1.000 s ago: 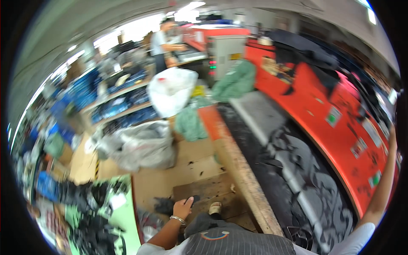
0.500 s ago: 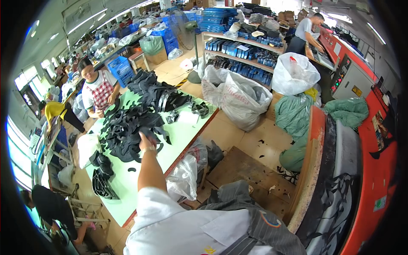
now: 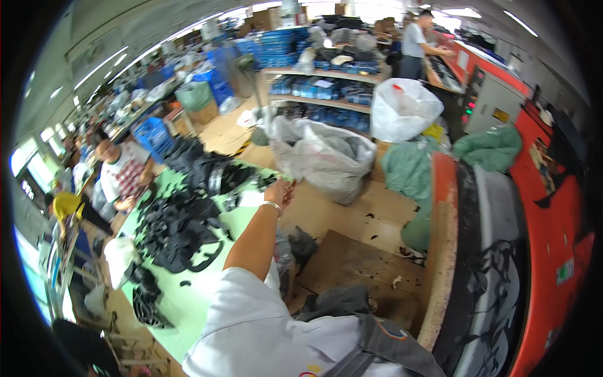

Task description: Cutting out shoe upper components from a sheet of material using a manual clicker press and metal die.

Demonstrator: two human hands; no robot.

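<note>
My left hand [image 3: 281, 192], a bracelet round its wrist, is over the right edge of the pale green table [image 3: 217, 286]. Its fingers are curled in; whatever they may hold is too small and blurred to make out. A white sheet [image 3: 252, 198] lies on the table just left of the hand, beside small black pieces. Further left spreads a big heap of curved black cut pieces [image 3: 179, 229], with one long curved strip at its near end. Behind it sits another black pile [image 3: 188, 160]. My right hand is out of view.
A person in a checked apron [image 3: 129, 179] stands across the table. Large white sacks [image 3: 326, 151] stand beyond the table's right end, before shelves of blue items [image 3: 320, 88]. A red machine [image 3: 546, 251] runs along the right. A brown board [image 3: 358, 267] lies on the floor.
My left hand has moved right, from the heap of black pieces to the table's right edge, and its fingers have curled. The whole view has shifted with my head.
</note>
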